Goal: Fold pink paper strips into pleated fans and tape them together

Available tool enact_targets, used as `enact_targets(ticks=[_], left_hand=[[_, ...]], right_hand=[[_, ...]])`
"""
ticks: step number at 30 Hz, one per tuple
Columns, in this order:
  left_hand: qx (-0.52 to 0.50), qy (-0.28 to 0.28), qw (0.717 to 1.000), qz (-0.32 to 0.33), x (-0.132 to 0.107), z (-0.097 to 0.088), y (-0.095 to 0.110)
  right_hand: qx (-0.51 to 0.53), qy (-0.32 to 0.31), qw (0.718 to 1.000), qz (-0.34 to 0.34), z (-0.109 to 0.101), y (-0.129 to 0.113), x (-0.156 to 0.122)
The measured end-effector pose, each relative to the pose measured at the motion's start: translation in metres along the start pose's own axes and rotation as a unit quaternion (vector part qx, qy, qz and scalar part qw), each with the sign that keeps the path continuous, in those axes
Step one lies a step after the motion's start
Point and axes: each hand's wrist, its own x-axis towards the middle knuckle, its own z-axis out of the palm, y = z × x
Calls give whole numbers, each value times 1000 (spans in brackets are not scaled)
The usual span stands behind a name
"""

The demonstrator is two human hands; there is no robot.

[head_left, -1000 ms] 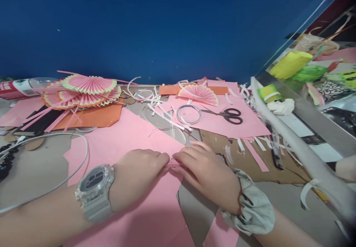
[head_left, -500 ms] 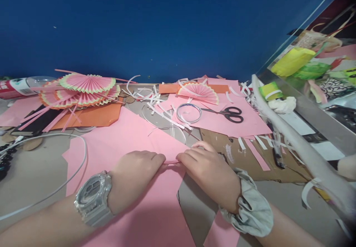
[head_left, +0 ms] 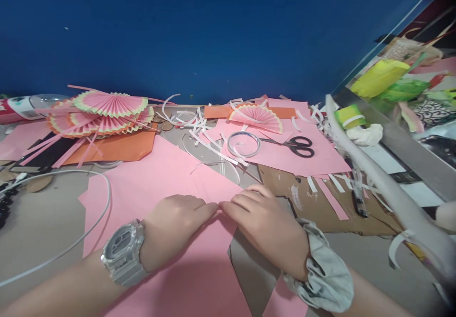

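Observation:
Both my hands meet over the middle of the pink paper [head_left: 142, 184], thumbs nearly touching. My left hand [head_left: 181, 219], with a clear watch [head_left: 124, 253] on its wrist, is closed, its fingers curled onto a narrow folded edge of pink paper. My right hand [head_left: 261, 222] pinches the same fold from the other side. A pale green scrunchie [head_left: 326, 269] circles that wrist. The fold shows only as a thin line at the thumbs; most of it is hidden under my fingers. Beyond my right hand, black-handled scissors [head_left: 301, 147] lie beside a roll of clear tape [head_left: 243, 144].
Pleated pink paper fans [head_left: 110, 105] are piled at the back left, near a bottle [head_left: 24, 110]. Another fan [head_left: 256, 117] lies at the back among white paper strips. Cardboard [head_left: 274, 179] bears a cutter knife [head_left: 359, 203]. A white cable [head_left: 107, 203] loops at left.
My hands have drawn together along the fold, so the gap between my thumbs has closed. The view has shifted slightly; the things on the table stay put.

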Motion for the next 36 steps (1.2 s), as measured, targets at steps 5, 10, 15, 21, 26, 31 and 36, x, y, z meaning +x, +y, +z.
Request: enact_targets(ticks=[5, 10, 15, 21, 26, 31, 36], left_hand=[[5, 6, 1000, -27, -7, -2, -8], [-3, 40, 999, -37, -20, -2, -23], [-6, -5, 1000, 1, -22, -2, -40], [-54, -88, 994, -48, -20, -15, -54], [-100, -101, 989, -48, -20, -17, -54], [-187, -120, 973, -69, -17, -25, -55], [-225, -115, 965, -68, -16, -30, -56]], right_hand=[[51, 5, 998, 34, -2, 3, -3], [71, 10, 996, 50, -3, 6, -3], [62, 10, 996, 61, -6, 10, 1], [88, -36, 993, 66, -15, 22, 1], [75, -44, 993, 79, -18, 28, -1], [55, -15, 998, 38, -21, 30, -2], [51, 12, 999, 1, -21, 29, -2]])
